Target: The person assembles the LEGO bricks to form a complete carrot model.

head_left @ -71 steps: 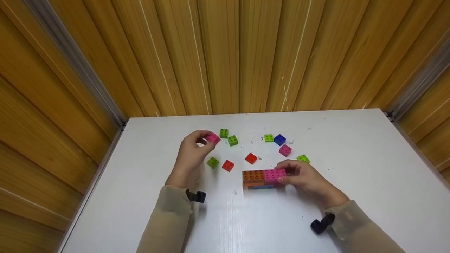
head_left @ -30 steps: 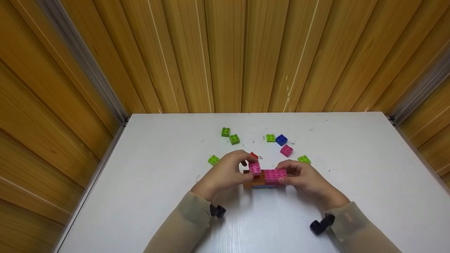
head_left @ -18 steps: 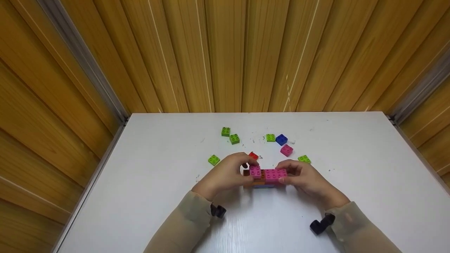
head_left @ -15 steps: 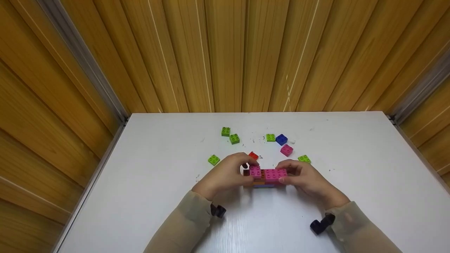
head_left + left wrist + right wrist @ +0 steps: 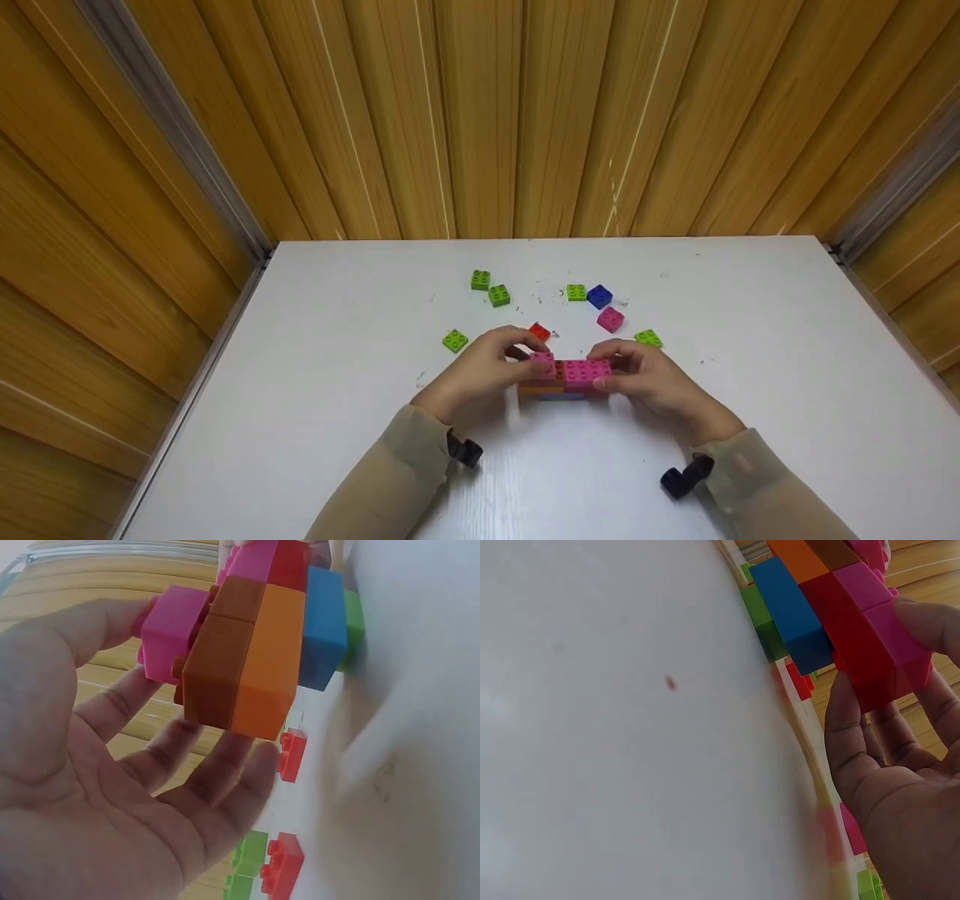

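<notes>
My left hand [image 5: 484, 371] holds a small pink building brick [image 5: 171, 634], thumb and forefinger on either side. That brick sits on the studs of two brown bricks [image 5: 217, 660] at the left part of a stepped block build. Below the brown lies an orange brick [image 5: 268, 664], then a blue one [image 5: 324, 630] and a green one [image 5: 354, 630]. My right hand [image 5: 660, 382] grips the build's right end, where pink bricks [image 5: 896, 626] top a red brick [image 5: 851, 641]. In the right wrist view the thumb presses the pink side, with fingers around the red end.
Behind the build, loose bricks lie on the white table [image 5: 337, 315]: a red one [image 5: 539, 331], a blue one [image 5: 599, 296], a pink one [image 5: 610, 319] and several green ones [image 5: 455, 340]. A second red brick [image 5: 283, 866] shows in the left wrist view. Wood-patterned panels [image 5: 480, 120] stand behind.
My left hand has brought the small pink brick rightward from the table's left side and lowered it onto the brown bricks; its thumb has since moved up over it. My right hand stays put.
</notes>
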A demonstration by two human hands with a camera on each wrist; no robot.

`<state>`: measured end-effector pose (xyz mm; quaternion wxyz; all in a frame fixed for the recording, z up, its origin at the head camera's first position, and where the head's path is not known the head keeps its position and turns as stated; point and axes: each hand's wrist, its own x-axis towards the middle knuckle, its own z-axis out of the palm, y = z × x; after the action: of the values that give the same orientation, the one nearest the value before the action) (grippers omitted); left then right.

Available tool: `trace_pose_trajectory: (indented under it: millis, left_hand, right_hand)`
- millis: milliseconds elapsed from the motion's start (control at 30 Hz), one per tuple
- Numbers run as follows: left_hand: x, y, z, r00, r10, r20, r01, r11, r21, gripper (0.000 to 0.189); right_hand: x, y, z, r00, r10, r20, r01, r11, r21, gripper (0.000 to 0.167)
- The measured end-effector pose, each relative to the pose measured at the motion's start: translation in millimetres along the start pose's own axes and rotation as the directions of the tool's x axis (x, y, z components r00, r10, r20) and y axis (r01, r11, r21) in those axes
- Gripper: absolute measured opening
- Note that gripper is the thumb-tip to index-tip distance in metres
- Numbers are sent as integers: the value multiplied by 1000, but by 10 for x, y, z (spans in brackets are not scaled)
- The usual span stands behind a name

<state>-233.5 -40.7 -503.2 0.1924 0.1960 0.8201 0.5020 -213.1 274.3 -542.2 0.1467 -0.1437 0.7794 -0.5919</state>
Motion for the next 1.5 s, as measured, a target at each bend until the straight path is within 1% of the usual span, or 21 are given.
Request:
trace_pose_trajectory:
  millis: [133,267,467,600,667,800,867,967,1033,1167,1233,1333,1500]
  left_hand:
    - [13,-21,21,999,-38,10,39,993,-113,15]
    - [26,-31,53,998,-59,3,58,981,-184,11]
    - [37,-39,79,996,-87,-8,83,971,-225,10]
    - [44,-46,86,994,-107,-6,101,959,-265,9]
    - [46,-48,89,993,-116,-6,110,956,-272,9]
    - [52,-42,93,992,-128,-10,121,956,-267,9]
    - [60,-36,101,990,-142,-8,134,951,-280,8]
    - [67,-20,111,987,-160,-5,151,942,-299,7]
    - [72,-17,115,986,-164,-6,155,940,-304,6]
    - [81,-17,121,988,-151,-13,141,945,-294,5]
    - [78,-10,126,988,-154,-14,143,943,-299,4]
    - [72,7,131,985,-175,-10,162,932,-325,3]
    - [68,33,148,979,-206,-9,187,905,-383,3]
  right_hand:
    - [7,9,1,1000,-12,-5,12,1000,4,37]
    - [-3,6,7,1000,-21,-3,21,1000,12,36]
    - [-13,-2,15,1000,-5,-6,5,1000,17,38]
    - [-5,0,21,1000,10,-9,-10,1000,20,36]
    - [1,4,23,1000,15,-6,-15,999,40,34]
    - [11,17,24,1000,6,11,-7,997,78,30]
    - [13,20,23,1000,-6,15,5,996,90,29]
    - [5,16,19,1000,-14,10,13,997,73,28]
    - [6,17,15,1000,-18,5,17,998,62,28]
    - [-1,26,7,1000,-17,2,17,998,63,29]
    - [-1,32,7,1000,-16,7,15,998,67,29]
    - [-3,32,7,1000,-9,12,8,997,80,30]
    - [0,8,7,1000,4,11,-4,998,64,30]
